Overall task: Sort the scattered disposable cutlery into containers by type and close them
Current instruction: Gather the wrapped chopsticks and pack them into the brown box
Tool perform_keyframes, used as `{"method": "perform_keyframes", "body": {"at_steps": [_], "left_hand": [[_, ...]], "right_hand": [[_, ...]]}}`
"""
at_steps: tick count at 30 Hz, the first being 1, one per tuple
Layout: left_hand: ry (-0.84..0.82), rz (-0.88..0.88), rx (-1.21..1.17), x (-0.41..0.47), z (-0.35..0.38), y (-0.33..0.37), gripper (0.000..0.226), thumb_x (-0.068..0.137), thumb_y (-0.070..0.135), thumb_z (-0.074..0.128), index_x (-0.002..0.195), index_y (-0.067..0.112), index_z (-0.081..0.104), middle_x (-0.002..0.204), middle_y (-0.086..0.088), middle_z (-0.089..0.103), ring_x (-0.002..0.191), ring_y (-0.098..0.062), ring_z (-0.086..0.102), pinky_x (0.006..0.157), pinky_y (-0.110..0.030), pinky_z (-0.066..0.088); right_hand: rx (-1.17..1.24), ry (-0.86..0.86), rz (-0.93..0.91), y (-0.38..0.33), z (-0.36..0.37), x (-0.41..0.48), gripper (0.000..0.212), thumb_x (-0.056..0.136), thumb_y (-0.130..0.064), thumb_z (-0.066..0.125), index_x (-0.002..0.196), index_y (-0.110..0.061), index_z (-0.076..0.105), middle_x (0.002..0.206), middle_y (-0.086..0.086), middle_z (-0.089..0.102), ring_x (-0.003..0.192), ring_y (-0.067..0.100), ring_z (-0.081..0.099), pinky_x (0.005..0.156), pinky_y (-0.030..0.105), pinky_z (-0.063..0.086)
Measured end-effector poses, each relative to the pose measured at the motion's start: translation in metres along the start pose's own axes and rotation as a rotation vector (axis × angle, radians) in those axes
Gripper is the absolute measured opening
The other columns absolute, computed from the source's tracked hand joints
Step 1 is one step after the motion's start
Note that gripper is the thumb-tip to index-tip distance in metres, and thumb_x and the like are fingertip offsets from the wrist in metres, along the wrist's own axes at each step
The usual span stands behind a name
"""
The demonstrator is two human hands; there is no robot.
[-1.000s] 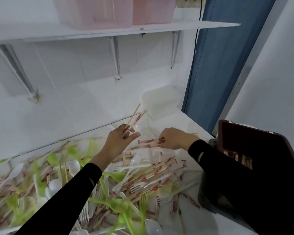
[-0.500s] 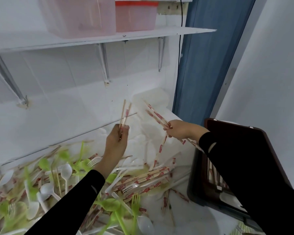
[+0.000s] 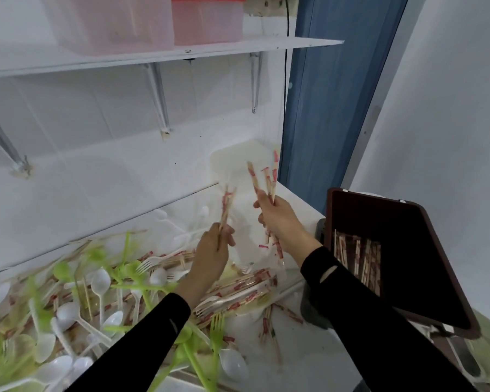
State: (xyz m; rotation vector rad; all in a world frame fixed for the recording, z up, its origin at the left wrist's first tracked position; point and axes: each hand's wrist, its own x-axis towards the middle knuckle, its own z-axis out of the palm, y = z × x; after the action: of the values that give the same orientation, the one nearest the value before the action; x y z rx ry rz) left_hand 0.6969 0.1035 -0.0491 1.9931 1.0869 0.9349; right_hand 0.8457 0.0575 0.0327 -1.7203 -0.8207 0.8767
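My left hand [image 3: 213, 250] grips a few wrapped chopsticks [image 3: 227, 206] that point up and away above the white counter [image 3: 309, 360]. My right hand [image 3: 280, 219] holds a bundle of several wrapped chopsticks [image 3: 266, 179], upright and fanned, just right of the left hand. A dark brown container [image 3: 402, 250] stands open at the right with wrapped chopsticks [image 3: 357, 258] inside. Scattered over the counter lie white spoons [image 3: 99, 281], green forks [image 3: 217, 332], white forks and more wrapped chopsticks [image 3: 246, 287].
A white wall shelf [image 3: 164, 53] hangs overhead and carries pink translucent boxes [image 3: 207, 18]. A clear lidded box [image 3: 238, 162] sits at the back of the counter by the blue door frame [image 3: 337, 94]. The counter's right edge meets the brown container.
My right hand lifted chopsticks off the pile and turned them upright. My left hand stayed raised with its chopsticks. The view shifted, showing more of the brown container.
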Motion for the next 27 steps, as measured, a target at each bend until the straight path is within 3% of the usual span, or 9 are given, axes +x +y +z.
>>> {"method": "perform_keyframes", "body": {"at_steps": [4, 6, 8, 11, 13, 16, 19, 23, 27], "left_hand": [[0.027, -0.002, -0.011, -0.002, -0.020, 0.001, 0.021, 0.105, 0.030, 0.038, 0.100, 0.018, 0.055, 0.067, -0.007, 0.056, 0.053, -0.020, 0.052, 0.051, -0.029, 0.038], [-0.044, 0.019, 0.101, -0.006, -0.025, 0.000, 0.024, 0.101, 0.038, 0.048, 0.092, 0.018, 0.058, 0.062, -0.004, 0.057, 0.051, -0.019, 0.052, 0.048, -0.025, 0.037], [-0.180, 0.021, 0.243, -0.016, -0.025, -0.007, 0.023, 0.094, 0.041, 0.060, 0.084, 0.020, 0.062, 0.060, 0.004, 0.058, 0.050, -0.010, 0.054, 0.050, -0.018, 0.038], [-0.380, 0.013, 0.302, -0.034, -0.019, -0.023, 0.014, 0.088, 0.037, 0.068, 0.092, 0.024, 0.069, 0.079, 0.010, 0.064, 0.067, -0.002, 0.058, 0.059, -0.014, 0.039], [-0.432, -0.004, 0.378, -0.041, -0.018, -0.026, 0.016, 0.090, 0.035, 0.066, 0.102, 0.025, 0.068, 0.093, 0.010, 0.062, 0.077, -0.005, 0.056, 0.058, -0.011, 0.035], [-0.485, 0.052, 0.589, -0.041, -0.015, -0.024, 0.025, 0.093, 0.041, 0.060, 0.108, 0.021, 0.064, 0.103, 0.004, 0.062, 0.093, -0.016, 0.060, 0.066, -0.027, 0.041], [-0.549, 0.063, 0.720, -0.038, -0.012, -0.027, 0.027, 0.093, 0.039, 0.058, 0.110, 0.019, 0.063, 0.112, 0.000, 0.063, 0.105, -0.021, 0.061, 0.073, -0.031, 0.044], [-0.485, 0.043, 0.693, -0.034, -0.018, -0.035, 0.024, 0.097, 0.034, 0.053, 0.106, 0.014, 0.064, 0.106, -0.005, 0.065, 0.100, -0.024, 0.062, 0.071, -0.030, 0.042], [-0.383, -0.017, 0.516, -0.028, -0.040, -0.042, 0.035, 0.102, 0.031, 0.048, 0.113, 0.000, 0.060, 0.108, -0.018, 0.065, 0.104, -0.034, 0.059, 0.084, -0.036, 0.041]], "right_hand": [[0.078, 0.083, 0.089, 0.026, 0.011, -0.011, 0.035, 0.105, -0.036, 0.031, 0.093, -0.010, 0.050, 0.063, 0.005, 0.055, 0.056, 0.022, 0.056, 0.063, 0.041, 0.054], [0.095, 0.042, 0.122, 0.040, 0.015, -0.015, 0.028, 0.106, -0.031, 0.030, 0.106, -0.009, 0.046, 0.074, 0.007, 0.054, 0.052, 0.021, 0.054, 0.049, 0.036, 0.051], [-0.020, 0.027, 0.124, 0.055, 0.017, -0.018, 0.027, 0.105, -0.028, 0.031, 0.120, -0.010, 0.045, 0.089, 0.005, 0.053, 0.058, 0.016, 0.052, 0.047, 0.028, 0.040], [-0.130, 0.028, 0.128, 0.072, 0.015, -0.027, 0.020, 0.102, -0.022, 0.036, 0.116, -0.011, 0.045, 0.083, 0.004, 0.052, 0.060, 0.015, 0.049, 0.045, 0.023, 0.037], [-0.192, 0.010, 0.166, 0.081, 0.012, -0.035, 0.015, 0.098, -0.021, 0.042, 0.110, -0.012, 0.046, 0.082, 0.003, 0.052, 0.062, 0.015, 0.051, 0.045, 0.021, 0.038], [-0.306, -0.011, 0.200, 0.099, 0.009, -0.042, 0.014, 0.090, -0.022, 0.053, 0.100, -0.012, 0.052, 0.084, 0.000, 0.057, 0.078, 0.021, 0.058, 0.063, 0.024, 0.043], [-0.348, -0.055, 0.223, 0.111, 0.006, -0.053, 0.023, 0.087, -0.033, 0.058, 0.100, -0.015, 0.063, 0.087, 0.000, 0.064, 0.079, 0.021, 0.063, 0.060, 0.022, 0.044], [-0.360, -0.080, 0.240, 0.119, 0.007, -0.062, 0.034, 0.083, -0.047, 0.067, 0.100, -0.019, 0.062, 0.095, -0.001, 0.066, 0.078, 0.016, 0.061, 0.051, 0.020, 0.040], [-0.347, -0.057, 0.209, 0.123, 0.011, -0.066, 0.024, 0.076, -0.033, 0.075, 0.091, -0.018, 0.065, 0.093, -0.001, 0.070, 0.085, 0.014, 0.066, 0.072, 0.027, 0.055]]}}
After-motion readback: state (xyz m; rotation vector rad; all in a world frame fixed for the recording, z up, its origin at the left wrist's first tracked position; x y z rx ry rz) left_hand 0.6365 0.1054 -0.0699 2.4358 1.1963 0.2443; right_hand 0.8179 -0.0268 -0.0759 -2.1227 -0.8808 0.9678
